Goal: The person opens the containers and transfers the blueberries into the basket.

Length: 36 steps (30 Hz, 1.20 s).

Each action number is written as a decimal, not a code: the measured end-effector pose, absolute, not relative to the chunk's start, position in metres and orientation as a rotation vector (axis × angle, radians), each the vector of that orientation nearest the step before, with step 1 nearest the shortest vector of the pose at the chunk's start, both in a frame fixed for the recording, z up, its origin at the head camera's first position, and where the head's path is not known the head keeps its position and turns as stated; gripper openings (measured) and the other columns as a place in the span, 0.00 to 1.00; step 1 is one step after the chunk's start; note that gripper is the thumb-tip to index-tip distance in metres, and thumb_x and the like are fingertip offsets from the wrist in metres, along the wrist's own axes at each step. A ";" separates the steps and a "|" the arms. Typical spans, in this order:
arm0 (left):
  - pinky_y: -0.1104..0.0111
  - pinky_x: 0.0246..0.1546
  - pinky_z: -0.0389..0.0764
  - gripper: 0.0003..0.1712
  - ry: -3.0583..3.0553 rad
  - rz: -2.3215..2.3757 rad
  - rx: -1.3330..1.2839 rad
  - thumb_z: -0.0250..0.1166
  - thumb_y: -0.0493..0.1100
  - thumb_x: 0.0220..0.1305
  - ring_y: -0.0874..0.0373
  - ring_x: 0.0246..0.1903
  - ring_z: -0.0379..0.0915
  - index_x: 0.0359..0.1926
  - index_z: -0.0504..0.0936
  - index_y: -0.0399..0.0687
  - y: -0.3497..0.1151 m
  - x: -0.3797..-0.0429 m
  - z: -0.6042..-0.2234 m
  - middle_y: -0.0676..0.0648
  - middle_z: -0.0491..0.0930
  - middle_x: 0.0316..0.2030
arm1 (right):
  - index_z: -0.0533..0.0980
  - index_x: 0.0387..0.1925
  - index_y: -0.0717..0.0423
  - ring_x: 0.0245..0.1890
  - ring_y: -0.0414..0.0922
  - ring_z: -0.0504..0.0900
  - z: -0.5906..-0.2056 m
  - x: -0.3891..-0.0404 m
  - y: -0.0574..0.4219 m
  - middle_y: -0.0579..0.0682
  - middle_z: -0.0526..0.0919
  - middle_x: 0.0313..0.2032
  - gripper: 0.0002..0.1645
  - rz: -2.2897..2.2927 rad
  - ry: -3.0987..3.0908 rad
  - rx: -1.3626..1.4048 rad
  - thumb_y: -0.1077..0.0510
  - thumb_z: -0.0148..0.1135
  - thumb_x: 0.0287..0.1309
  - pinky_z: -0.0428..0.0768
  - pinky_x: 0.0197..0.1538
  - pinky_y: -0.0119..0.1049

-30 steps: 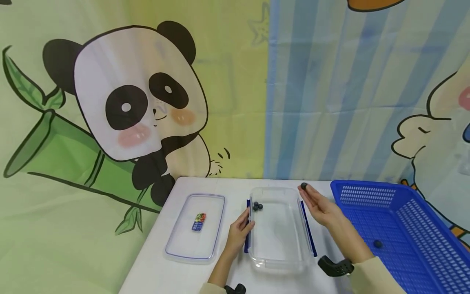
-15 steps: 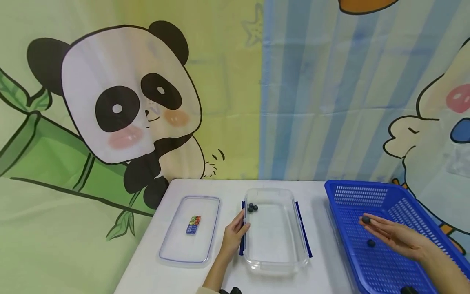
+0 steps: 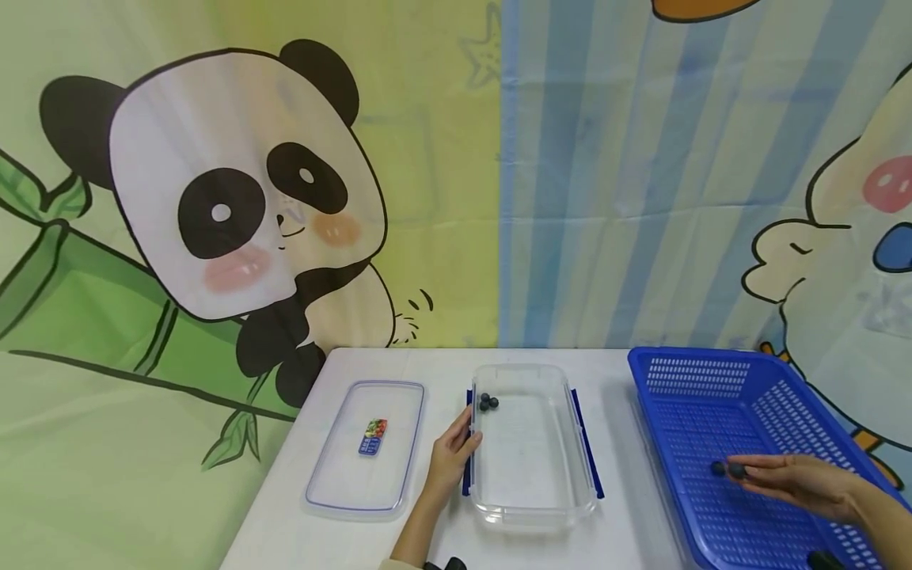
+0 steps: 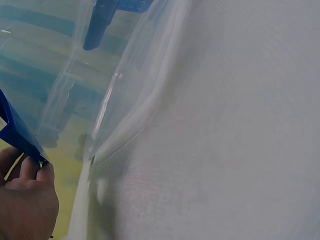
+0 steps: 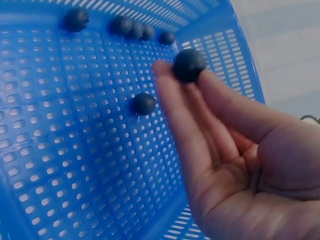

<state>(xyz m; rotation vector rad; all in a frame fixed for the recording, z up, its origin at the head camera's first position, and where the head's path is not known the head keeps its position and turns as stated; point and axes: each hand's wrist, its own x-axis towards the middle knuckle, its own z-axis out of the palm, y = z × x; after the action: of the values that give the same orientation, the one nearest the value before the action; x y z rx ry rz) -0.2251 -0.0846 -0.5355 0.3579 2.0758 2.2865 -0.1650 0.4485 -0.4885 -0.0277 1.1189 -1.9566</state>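
Observation:
My right hand (image 3: 805, 481) pinches a blueberry (image 5: 189, 65) between thumb and fingertips, inside the blue perforated basket (image 3: 698, 518). A loose blueberry (image 5: 144, 104) lies on the basket floor close by, apart from the fingers in the right wrist view. Along the basket wall sit several more blueberries (image 5: 122, 26). With its thumb over the rim, my left hand (image 3: 449, 455) grips the left side of a clear plastic container (image 3: 534, 507) by a blue latch flap (image 4: 20, 135). A small cluster of blueberries (image 3: 488, 403) rests in that container's far left corner.
Left of the container lies its clear lid (image 3: 356, 487), flat on the white table (image 3: 285, 530), bearing a small colourful label (image 3: 373, 437). Another blue latch flap (image 3: 587, 447) sticks out on the container's right side. A cartoon-printed curtain (image 3: 442, 198) hangs behind the table.
My right hand has carried its blueberry from the container's far right edge across to the basket and down beside the loose blueberry. The left hand keeps its grip on the container.

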 end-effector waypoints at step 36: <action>0.72 0.60 0.61 0.32 2.047 2.321 0.361 0.61 0.40 0.62 0.47 0.65 0.50 0.65 0.62 0.40 -0.085 -0.228 -0.550 0.41 0.56 0.67 | 0.67 0.55 0.76 0.41 0.49 0.82 -0.458 -0.294 0.138 0.63 0.80 0.44 0.22 -2.197 1.779 0.075 0.72 0.54 0.58 0.80 0.48 0.40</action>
<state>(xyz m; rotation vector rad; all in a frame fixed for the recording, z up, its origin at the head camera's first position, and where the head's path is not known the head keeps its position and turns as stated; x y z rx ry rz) -0.2285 -0.0848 -0.5504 0.3606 2.0470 2.3205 -0.2937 0.1377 -0.4583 0.0755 1.7794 -2.1968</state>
